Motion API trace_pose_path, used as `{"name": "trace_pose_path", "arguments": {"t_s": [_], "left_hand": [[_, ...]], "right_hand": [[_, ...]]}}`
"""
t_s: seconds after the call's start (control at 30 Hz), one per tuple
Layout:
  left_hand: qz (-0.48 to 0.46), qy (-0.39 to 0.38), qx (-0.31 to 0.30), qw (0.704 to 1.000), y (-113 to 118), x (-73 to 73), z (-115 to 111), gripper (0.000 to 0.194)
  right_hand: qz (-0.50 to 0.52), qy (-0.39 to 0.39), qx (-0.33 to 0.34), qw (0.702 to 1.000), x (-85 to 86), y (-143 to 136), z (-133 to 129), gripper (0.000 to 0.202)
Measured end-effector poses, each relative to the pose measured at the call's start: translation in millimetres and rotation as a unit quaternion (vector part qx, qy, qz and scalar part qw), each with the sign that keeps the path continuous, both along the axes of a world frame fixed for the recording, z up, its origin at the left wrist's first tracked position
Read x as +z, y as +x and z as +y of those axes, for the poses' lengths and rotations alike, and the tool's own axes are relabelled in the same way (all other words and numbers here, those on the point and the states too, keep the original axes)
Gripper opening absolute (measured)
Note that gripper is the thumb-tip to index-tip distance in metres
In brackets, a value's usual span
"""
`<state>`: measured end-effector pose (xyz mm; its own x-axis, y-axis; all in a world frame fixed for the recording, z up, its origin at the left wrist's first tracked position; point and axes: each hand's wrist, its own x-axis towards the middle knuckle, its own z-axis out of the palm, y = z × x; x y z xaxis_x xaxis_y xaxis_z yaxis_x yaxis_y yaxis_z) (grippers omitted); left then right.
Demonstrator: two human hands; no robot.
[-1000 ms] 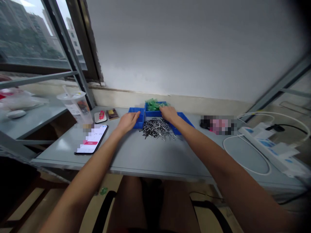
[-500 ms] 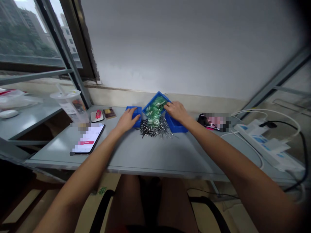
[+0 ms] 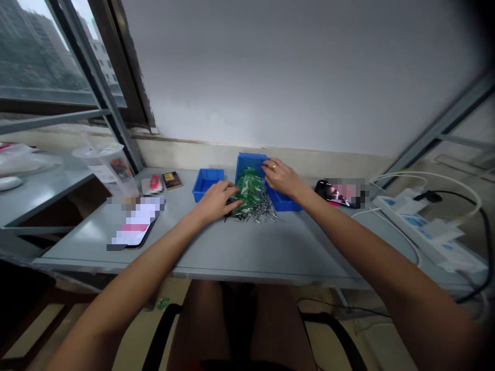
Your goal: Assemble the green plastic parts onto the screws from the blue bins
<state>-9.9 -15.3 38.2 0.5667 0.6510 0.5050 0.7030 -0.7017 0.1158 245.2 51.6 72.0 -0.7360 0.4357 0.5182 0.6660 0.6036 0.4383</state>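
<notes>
My right hand (image 3: 281,176) grips the right edge of the middle blue box (image 3: 251,158), which is tipped toward me. Green packets (image 3: 249,188) lie at the box's mouth and over a pile of metal screws or nails (image 3: 263,210). My left hand (image 3: 218,200) has its fingers apart at the left side of the pile, beside the green packets, holding nothing visible. Another blue box (image 3: 208,180) stands behind my left hand. A third blue box (image 3: 284,202) sits partly under my right hand.
On the left are a phone (image 3: 137,226), a lidded plastic cup (image 3: 108,170), a small dark box (image 3: 172,180) and a small dish with a red item. Another phone (image 3: 336,193) and a power strip (image 3: 425,229) with cables lie right.
The middle box has turned and tipped, and its green packets have slid down onto the metal pile. My left hand has moved from the left blue box toward the pile.
</notes>
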Motion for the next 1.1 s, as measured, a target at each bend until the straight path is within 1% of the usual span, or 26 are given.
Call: {"name": "trace_pose_path", "arguments": {"t_s": [0.07,0.13,0.2,0.33,0.4,0.5,0.57,0.7,0.8,0.93,1.03,1.1], "left_hand": [[-0.055,0.005,0.03,0.998,-6.4,2.3,3.1,0.037],[-0.08,-0.006,0.037,0.996,-10.4,2.3,5.8,0.04],[-0.079,-0.025,0.028,0.996,-10.5,-0.4,7.5,0.047],[-0.092,-0.051,0.002,0.994,-3.5,-8.9,8.5,0.065],[-0.099,-0.057,-0.009,0.993,0.1,-12.1,8.3,0.071],[-0.075,-0.064,-0.018,0.995,3.3,-14.0,7.5,0.071],[-0.059,-0.057,-0.016,0.997,3.9,-14.2,6.6,0.069],[-0.025,-0.029,-0.007,0.999,2.9,-13.0,4.0,0.06],[-0.001,0.007,-0.004,1.0,2.4,-8.9,0.0,0.049],[-0.003,0.057,-0.033,0.998,4.9,-0.2,-8.1,0.037],[0.005,0.073,-0.069,0.995,7.0,3.6,-12.2,0.033],[0.011,0.073,-0.083,0.994,7.2,4.3,-12.9,0.031]], "right_hand": [[0.028,0.013,0.024,0.999,-3.2,3.4,-6.8,0.03],[0.056,0.021,0.04,0.997,-7.2,5.6,-15.4,0.027],[0.091,0.027,0.043,0.995,-12.1,4.9,-23.3,0.023],[0.205,0.025,0.013,0.978,-21.6,-6.9,-32.2,0.02],[0.27,0.003,0.001,0.963,-22.5,-16.3,-35.2,0.026],[0.357,-0.052,-0.011,0.933,-16.6,-29.3,-40.9,0.039],[0.385,-0.095,-0.009,0.918,-10.0,-34.7,-44.6,0.035],[0.385,-0.162,-0.015,0.908,0.8,-36.5,-49.4,0.016],[0.356,-0.171,-0.02,0.918,2.3,-32.9,-52.8,0.01],[0.309,-0.126,0.0,0.943,-3.3,-27.6,-57.9,0.009],[0.321,-0.08,0.003,0.944,-5.9,-26.5,-58.3,0.01],[0.336,-0.062,0.007,0.94,-3.9,-27.0,-56.7,0.01]]}}
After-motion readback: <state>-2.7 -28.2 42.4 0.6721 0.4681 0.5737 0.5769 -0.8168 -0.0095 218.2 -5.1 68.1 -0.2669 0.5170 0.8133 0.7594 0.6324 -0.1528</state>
